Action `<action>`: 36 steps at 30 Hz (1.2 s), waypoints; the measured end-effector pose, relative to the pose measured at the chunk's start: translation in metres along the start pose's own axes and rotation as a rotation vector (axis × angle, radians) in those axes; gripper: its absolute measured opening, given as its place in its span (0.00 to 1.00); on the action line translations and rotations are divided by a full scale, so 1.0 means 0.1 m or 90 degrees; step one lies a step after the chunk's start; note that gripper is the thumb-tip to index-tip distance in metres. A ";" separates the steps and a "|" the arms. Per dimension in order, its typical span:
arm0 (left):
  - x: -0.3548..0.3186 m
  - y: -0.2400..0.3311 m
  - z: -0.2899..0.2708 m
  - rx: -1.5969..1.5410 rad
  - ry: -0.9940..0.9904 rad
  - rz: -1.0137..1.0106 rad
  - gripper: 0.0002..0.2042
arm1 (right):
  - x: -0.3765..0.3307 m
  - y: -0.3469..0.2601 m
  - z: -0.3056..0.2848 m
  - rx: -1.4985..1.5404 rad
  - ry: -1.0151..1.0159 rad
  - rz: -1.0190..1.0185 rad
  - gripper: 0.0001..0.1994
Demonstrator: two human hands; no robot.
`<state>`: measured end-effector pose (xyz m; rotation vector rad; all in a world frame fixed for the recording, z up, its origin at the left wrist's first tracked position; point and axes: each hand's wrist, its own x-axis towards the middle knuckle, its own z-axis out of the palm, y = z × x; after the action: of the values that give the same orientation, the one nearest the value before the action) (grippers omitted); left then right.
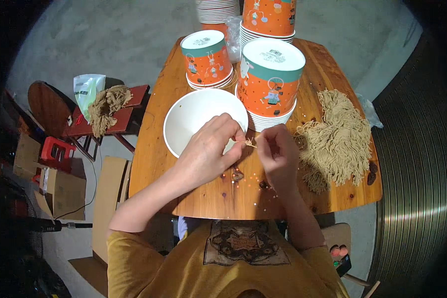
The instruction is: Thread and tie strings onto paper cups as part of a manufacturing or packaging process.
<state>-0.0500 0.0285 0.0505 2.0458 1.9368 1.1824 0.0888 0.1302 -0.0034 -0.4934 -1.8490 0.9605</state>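
Observation:
A short length of tan string (250, 143) with a small knot or loop in it is stretched between my two hands. My left hand (211, 144) pinches its left end between thumb and fingertips, above the right rim of a white bowl (185, 119). On the other side, my right hand (279, 158) is closed on the string's right end, its fingers partly hidden behind the thumb and back of the hand. Small pale and orange beads (253, 186) lie scattered on the wooden table (203, 206) below my hands. Right of my right hand spreads a heap of tan strings (338, 141).
Behind the bowl stand upturned orange and green paper tubs, a smaller stack (207, 62) and a larger one (270, 82). More stacked tubs (268, 20) rise at the back. At left, a red stool (97, 126) holds another string bundle (108, 107) and a plastic bag (88, 92).

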 end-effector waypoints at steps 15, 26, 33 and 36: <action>0.00 -0.01 0.01 0.003 -0.008 0.011 0.07 | 0.01 -0.15 0.03 -0.094 -0.028 -0.074 0.06; 0.00 -0.01 0.01 0.013 -0.009 0.027 0.07 | -0.03 0.01 0.01 0.109 -0.003 0.083 0.05; 0.00 -0.01 0.02 0.020 -0.005 0.045 0.07 | -0.01 -0.05 0.03 -0.007 -0.022 -0.025 0.05; 0.00 -0.02 0.01 0.023 -0.006 0.042 0.07 | -0.01 0.03 0.04 0.105 -0.002 0.062 0.05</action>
<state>-0.0506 0.0290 0.0486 2.1451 1.9154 1.1570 0.0859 0.1298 -0.0078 -0.4844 -1.7434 1.1685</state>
